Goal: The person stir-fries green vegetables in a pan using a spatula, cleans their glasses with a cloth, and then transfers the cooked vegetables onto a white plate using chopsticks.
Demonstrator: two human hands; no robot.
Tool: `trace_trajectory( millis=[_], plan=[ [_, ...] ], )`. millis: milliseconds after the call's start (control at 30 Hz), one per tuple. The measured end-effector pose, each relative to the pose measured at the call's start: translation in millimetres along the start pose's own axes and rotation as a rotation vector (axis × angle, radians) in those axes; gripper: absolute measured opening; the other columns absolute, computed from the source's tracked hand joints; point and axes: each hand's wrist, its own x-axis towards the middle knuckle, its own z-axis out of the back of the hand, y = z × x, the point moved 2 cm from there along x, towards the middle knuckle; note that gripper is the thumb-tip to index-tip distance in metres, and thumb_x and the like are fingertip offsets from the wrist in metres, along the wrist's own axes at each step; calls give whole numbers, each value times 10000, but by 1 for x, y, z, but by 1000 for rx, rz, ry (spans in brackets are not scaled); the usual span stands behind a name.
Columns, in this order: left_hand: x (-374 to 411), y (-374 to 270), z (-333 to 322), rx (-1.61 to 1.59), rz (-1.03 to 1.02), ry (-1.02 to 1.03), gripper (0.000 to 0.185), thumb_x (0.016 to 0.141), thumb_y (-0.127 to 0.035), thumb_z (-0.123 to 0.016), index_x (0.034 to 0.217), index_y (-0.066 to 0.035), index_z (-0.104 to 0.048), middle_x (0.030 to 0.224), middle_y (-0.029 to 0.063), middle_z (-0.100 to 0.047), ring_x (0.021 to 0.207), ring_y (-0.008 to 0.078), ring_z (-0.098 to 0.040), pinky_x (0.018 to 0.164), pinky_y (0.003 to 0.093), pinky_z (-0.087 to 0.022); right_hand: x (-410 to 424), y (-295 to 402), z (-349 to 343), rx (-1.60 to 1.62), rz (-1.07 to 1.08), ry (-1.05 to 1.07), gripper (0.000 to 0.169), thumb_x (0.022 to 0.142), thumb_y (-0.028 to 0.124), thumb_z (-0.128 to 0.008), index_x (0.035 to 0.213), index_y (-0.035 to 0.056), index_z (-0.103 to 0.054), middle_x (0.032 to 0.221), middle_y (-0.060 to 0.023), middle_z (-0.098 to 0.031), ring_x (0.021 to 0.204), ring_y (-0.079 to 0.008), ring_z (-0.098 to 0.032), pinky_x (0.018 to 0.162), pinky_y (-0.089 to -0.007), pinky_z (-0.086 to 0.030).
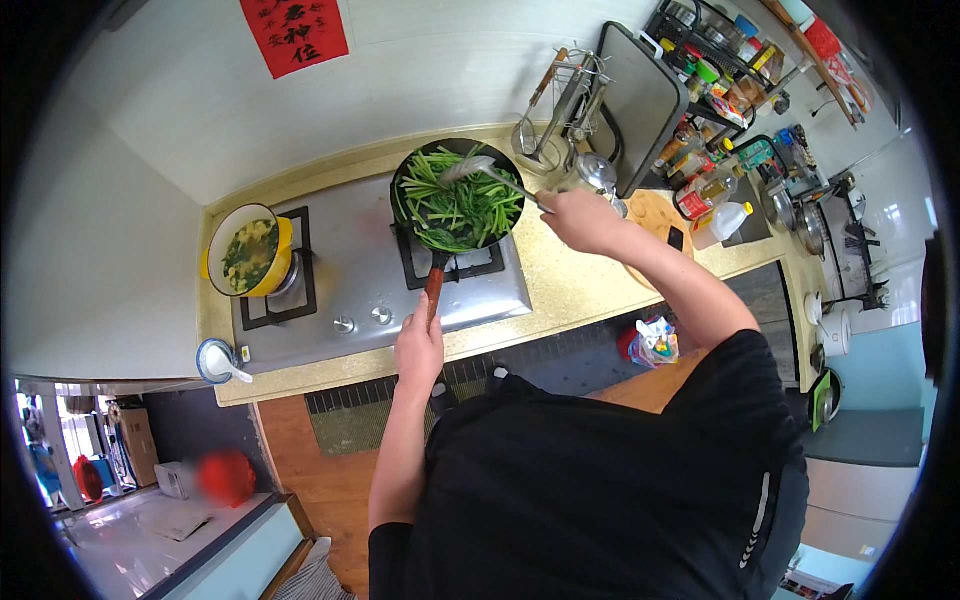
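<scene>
My left hand [420,343] is closed around the reddish wooden handle [433,294] of a dark wok [396,196] on the right burner. Long-stemmed leafy greens [459,206] fill the wok. From the right, my right hand [581,217] grips the handle of a metal spatula [466,169], whose head rests on or just over the greens near the wok's far side. On the left burner sits a yellow pot [279,268] holding soup [250,253] with green leaves and pale yellow pieces. A bowl with a white spoon [223,363] stands at the counter's left front corner.
Right of the wok are a utensil rack [574,90], a glass jar [596,174] with a metal lid, and a round wooden board [656,214] bearing a dark object. Beyond stand several bottles [705,191] and a spice shelf [712,60]. A bag-lined red bin [651,343] is on the floor.
</scene>
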Motion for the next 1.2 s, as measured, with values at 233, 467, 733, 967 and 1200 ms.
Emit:
trace_trajectory(
  millis=[233,467,733,967,1200],
  plan=[
    [1,0,1,9,-36,8,513,1021,-184,-601,1510,-63,-504,1202,275,-680,1083,445,-671,926,483,-535,1,-28,-77,761,-339,-69,321,1074,251,-484,1037,-38,-621,763,-183,-696,545,-251,-695,450,-409,-539],
    [2,2,1,25,-34,4,510,1020,-178,-600,1504,-50,-507,1202,276,-682,1087,442,-671,931,471,-535,4,6,-129,1699,-442,57,215,1096,255,-482,1023,89,-598,637,15,-512,413,-85,-424,367,-280,-342],
    [1,1,-2,36,-87,-28,508,1019,-182,-596,1504,-62,-507,1126,258,-684,1005,440,-682,863,498,-547,-33,42,-132,1621,-273,197,319,1102,238,-487,1351,53,-561,628,6,-498,394,-97,-426,377,-270,-372],
    [1,-2,1,32,-29,-2,505,1024,-185,-593,1508,-68,-507,1196,275,-685,1055,453,-677,909,495,-540,-45,58,-112,1166,-132,129,461,1083,240,-513,1473,-3,-483,640,-72,-566,420,-161,-526,433,-351,-476],
    [1,-1,1,24,-34,-7,508,1023,-188,-597,1506,-56,-507,1203,281,-681,1070,454,-672,917,491,-536,-27,61,-82,813,-56,278,362,1050,232,-548,1344,22,-573,711,-171,-667,569,-290,-694,563,-432,-572]
  ],
)
